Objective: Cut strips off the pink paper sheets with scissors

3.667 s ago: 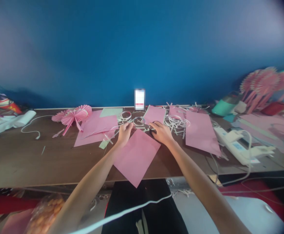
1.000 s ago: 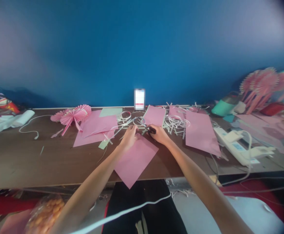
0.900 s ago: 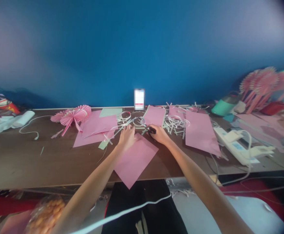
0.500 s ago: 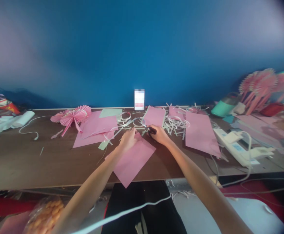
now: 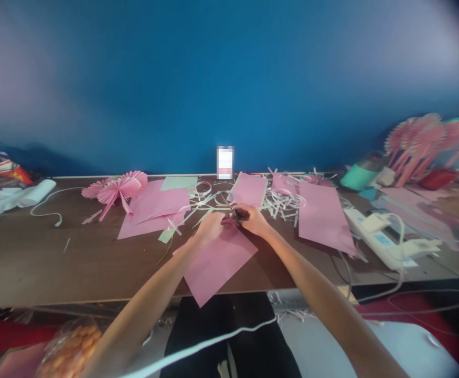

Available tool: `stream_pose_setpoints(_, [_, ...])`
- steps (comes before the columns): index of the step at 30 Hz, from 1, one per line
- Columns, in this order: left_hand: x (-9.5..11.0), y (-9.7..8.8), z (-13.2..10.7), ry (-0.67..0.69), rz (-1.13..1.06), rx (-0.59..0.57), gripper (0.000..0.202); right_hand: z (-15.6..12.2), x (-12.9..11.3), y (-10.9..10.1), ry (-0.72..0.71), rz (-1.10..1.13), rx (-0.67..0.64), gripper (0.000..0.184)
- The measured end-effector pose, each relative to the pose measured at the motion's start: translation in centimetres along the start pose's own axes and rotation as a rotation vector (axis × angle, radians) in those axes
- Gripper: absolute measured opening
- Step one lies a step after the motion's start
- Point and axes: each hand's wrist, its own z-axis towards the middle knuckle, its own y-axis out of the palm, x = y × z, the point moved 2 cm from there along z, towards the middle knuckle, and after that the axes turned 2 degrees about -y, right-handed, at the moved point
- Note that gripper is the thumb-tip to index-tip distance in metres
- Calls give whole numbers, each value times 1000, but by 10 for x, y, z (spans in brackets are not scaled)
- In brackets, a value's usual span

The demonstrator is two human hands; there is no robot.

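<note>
A pink paper sheet (image 5: 218,265) lies slanted near the table's front edge, one corner jutting past it. My left hand (image 5: 212,227) is closed on the sheet's far edge. Dark-handled scissors (image 5: 240,214) are gripped in my right hand (image 5: 256,220), right beside the left one at that edge. The fingers partly hide the blades, so whether they touch the paper I cannot tell. Curled white paper strips (image 5: 284,199) lie in a tangle to the right of my right hand. Just beyond my hands sits another pink sheet (image 5: 248,189).
Pleated pink paper fans (image 5: 121,188) rest on pink sheets at left; more fans (image 5: 422,139) stand at far right. A phone (image 5: 225,163) leans on the blue wall. At right are a pink sheet (image 5: 326,215), a white power strip (image 5: 382,239) with cables and a green container (image 5: 361,172).
My right hand with the scissors has come closer to my left hand at the sheet's far edge. The sheet has turned slightly, its right corner now farther right.
</note>
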Motion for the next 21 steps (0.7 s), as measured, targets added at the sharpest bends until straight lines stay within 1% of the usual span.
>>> stream_pose_setpoints(3, [3,1,-1,43,129,-90,18,0,-1,1,-17,-26,40,40])
stream_pose_setpoints(5, [5,0,-1,41,176,-105,20,-1,-3,1,-27,-46,68,39])
stream_pose_setpoints(11, [5,1,-2,66,205,-90,18,-1,-8,2,-58,-61,78,35])
stream_pose_setpoints(14, [6,1,-3,74,225,-77,26,-1,-9,0,-47,-20,89,35])
stream_pose_setpoints(17, [7,2,-3,78,263,-93,35,0,-9,-1,-19,57,99,37])
stream_pose_setpoints(21, [7,1,-2,111,272,-123,37,1,-8,-1,29,157,124,37])
